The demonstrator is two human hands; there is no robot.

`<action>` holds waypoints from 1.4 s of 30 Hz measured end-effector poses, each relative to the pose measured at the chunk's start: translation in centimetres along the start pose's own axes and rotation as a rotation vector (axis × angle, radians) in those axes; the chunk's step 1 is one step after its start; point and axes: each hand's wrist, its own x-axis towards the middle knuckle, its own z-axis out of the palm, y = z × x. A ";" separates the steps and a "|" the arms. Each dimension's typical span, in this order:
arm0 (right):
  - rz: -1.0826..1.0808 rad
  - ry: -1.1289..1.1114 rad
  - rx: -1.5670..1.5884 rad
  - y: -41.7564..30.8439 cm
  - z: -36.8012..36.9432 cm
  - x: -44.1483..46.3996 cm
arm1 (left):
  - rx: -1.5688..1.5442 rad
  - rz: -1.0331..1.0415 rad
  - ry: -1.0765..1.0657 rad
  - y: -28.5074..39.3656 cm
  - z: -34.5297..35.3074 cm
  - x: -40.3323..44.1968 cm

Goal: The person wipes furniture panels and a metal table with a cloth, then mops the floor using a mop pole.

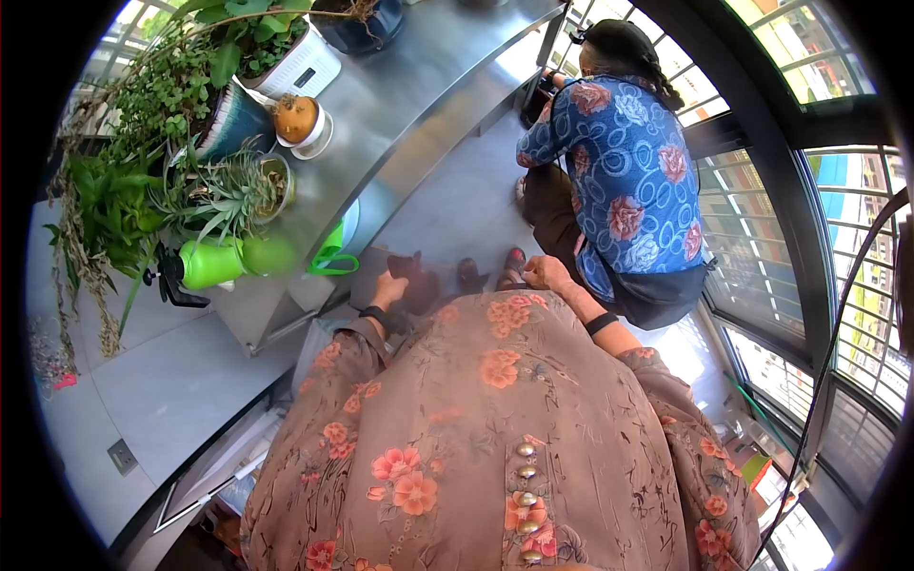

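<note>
At the lower middle, my left hand (388, 288) has its fingers curled in beside a blurred brown shape (416, 280) that I cannot make out clearly. My right hand (547, 273) is closed with its fingertips pressed together above my lap; whatever they pinch is too small to name. Dark bands circle both wrists. Between the hands, the front of my brown floral garment (500, 333) spreads out, and red-and-dark shoes (514, 259) show just beyond it.
A metal counter (409, 71) curves along the left, bearing potted plants (224, 119) and an orange-brown round object (296, 119). A green spray bottle (211, 264) is at its near end. Another person (624, 171) in a blue floral shirt crouches ahead right, by barred windows (743, 224).
</note>
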 end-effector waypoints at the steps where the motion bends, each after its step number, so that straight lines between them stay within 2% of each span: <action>1: 0.004 -0.015 0.005 0.0 -0.1 0.1 | 0.002 0.003 -0.001 0.3 -0.1 -0.2; 4: -0.044 -0.004 0.035 0.1 -0.5 0.0 | 0.026 0.016 -0.001 -0.1 -0.2 0.2; 7: 0.029 0.041 0.144 0.5 0.1 -0.1 | 0.055 0.003 0.003 -0.7 -0.2 0.7; 10: -0.001 0.058 0.161 1.0 0.5 -0.1 | -0.089 0.032 -0.037 -1.1 -0.6 0.3; 16: 0.044 0.040 0.182 0.8 -0.1 -0.7 | 0.031 0.034 -0.033 0.7 -2.9 -1.3; 21: 0.045 0.079 0.166 0.8 -0.9 -1.4 | 0.082 -0.045 0.008 -1.4 -4.0 -0.3; 26: 0.093 0.073 0.178 1.1 -0.6 -1.3 | 0.053 0.002 0.020 -3.6 -4.3 1.0; 34: 0.116 0.071 0.194 0.6 0.6 -1.3 | 0.121 0.000 0.002 -2.8 -4.6 0.4; 36: 0.112 0.088 0.197 0.5 1.3 -1.5 | 0.005 0.044 -0.020 -2.4 -4.5 0.2; 42: 0.135 0.108 0.206 0.2 2.0 -1.3 | 0.100 0.068 0.034 -2.8 -4.4 1.1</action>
